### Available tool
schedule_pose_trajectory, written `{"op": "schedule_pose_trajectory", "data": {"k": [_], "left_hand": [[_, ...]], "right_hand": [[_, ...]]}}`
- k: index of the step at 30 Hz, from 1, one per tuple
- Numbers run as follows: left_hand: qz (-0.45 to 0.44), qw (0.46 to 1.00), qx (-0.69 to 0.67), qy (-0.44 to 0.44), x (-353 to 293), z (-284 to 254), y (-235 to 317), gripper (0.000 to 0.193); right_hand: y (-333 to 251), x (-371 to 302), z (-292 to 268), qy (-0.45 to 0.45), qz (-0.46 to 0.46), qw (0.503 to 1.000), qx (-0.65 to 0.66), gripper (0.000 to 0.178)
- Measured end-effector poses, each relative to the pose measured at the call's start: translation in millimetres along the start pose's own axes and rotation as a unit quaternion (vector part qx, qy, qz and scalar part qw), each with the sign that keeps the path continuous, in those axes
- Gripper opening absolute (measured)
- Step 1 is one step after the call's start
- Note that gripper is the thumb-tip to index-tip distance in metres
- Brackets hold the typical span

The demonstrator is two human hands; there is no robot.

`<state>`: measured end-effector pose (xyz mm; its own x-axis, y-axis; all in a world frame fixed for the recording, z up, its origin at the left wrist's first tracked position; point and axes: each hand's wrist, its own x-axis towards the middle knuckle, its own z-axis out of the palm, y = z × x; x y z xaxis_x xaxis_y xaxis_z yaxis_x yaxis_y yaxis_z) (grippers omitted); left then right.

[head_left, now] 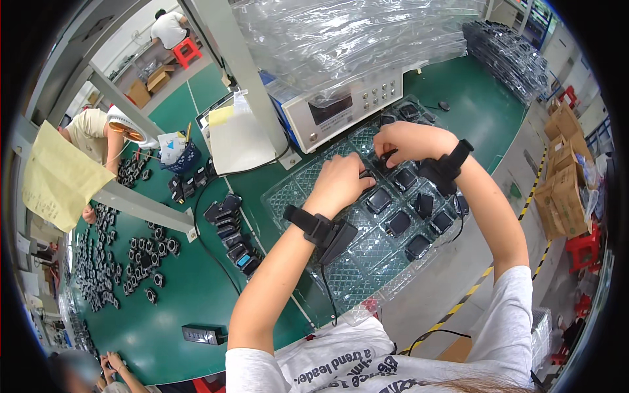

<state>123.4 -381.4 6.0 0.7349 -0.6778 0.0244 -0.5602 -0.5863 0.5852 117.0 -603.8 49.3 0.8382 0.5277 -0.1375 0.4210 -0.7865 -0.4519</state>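
Observation:
A clear plastic blister tray [335, 283] lies in front of me, with several black square watch-like devices [398, 223] in its right-hand pockets. My right hand [411, 143] pinches one black device [388, 159] over the far part of the tray. Just left of it, my left hand [339, 181] has its fingers closed at another black device [368, 177], low over the pockets; the fingers hide much of it. Each of my wrists wears a black strap with a small box. On the left of the tray, a row of black devices [232, 234] lies on the green table.
Behind the tray stands a white bench instrument [347, 108] under a stack of clear trays [354, 39]. Many small black parts [98, 262] cover the left table, near a co-worker [92, 134]. A black box [203, 334] lies near the front edge. Cartons [562, 196] stand right.

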Motion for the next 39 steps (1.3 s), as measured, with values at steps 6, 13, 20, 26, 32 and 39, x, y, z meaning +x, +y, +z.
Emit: {"op": "schedule_pose_trajectory", "data": {"k": [6, 13, 20, 26, 32, 39], "left_hand": [[-0.065, 0.997, 0.029, -0.024, -2, -4, 13, 0.048], [0.029, 0.999, 0.042, 0.009, -6, -2, 9, 0.048], [0.084, 0.994, -0.005, -0.072, -28, 3, 34, 0.040], [0.102, 0.985, 0.133, 0.029, -49, 22, 59, 0.035], [0.034, 0.999, 0.033, 0.006, -40, 24, 57, 0.044], [0.031, 0.998, 0.004, -0.056, -32, 10, 51, 0.046]], "right_hand": [[-11, 2, 0, -0.006, 0.072, 0.997, -0.021, 0.036], [-5, -15, -4, 0.001, 0.041, 0.994, -0.100, 0.042], [-15, -46, 6, -0.073, 0.017, 0.997, -0.002, 0.045], [-24, -54, 14, 0.006, 0.048, 0.999, 0.009, 0.054], [-25, -55, 20, -0.013, 0.075, 0.997, -0.033, 0.060], [-34, -50, 20, -0.075, 0.130, 0.983, -0.110, 0.052]]}}
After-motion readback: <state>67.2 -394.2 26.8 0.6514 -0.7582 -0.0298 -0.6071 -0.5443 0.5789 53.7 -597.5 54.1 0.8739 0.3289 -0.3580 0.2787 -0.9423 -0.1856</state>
